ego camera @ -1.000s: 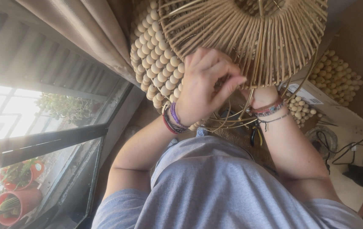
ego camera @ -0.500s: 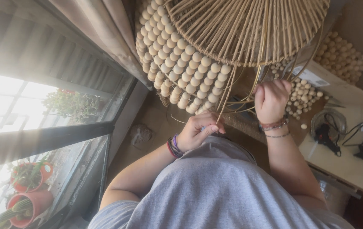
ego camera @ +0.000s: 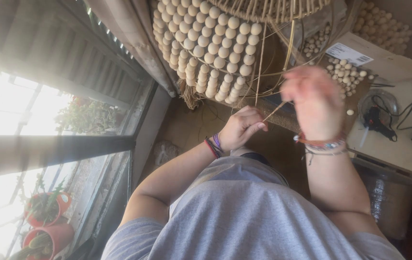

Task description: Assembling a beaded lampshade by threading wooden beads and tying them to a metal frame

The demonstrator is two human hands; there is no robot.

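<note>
A round lampshade of thin cane ribs [ego camera: 283, 7] hangs in front of me, its side covered in rows of pale wooden beads [ego camera: 206, 48]. Loose cane strands [ego camera: 261, 62] trail down from it. My left hand [ego camera: 242, 127], with bracelets at the wrist, is pinched on the end of one thin strand just below the beads. My right hand [ego camera: 311, 98] is raised beside it, blurred by motion, close to the same strand. Its grip is not readable. My grey shirt fills the bottom of the view.
A table [ego camera: 398, 149] at the right carries loose wooden beads [ego camera: 345, 72], a cardboard box [ego camera: 384, 58] and a black glue gun [ego camera: 376, 120] with cables. A curtain [ego camera: 119, 29] and a window with red plant pots [ego camera: 47, 212] are at the left.
My left hand came down off the cane frame and now pinches a strand below the beads. My right hand rose slightly and is blurred. The lampshade sits higher in view.
</note>
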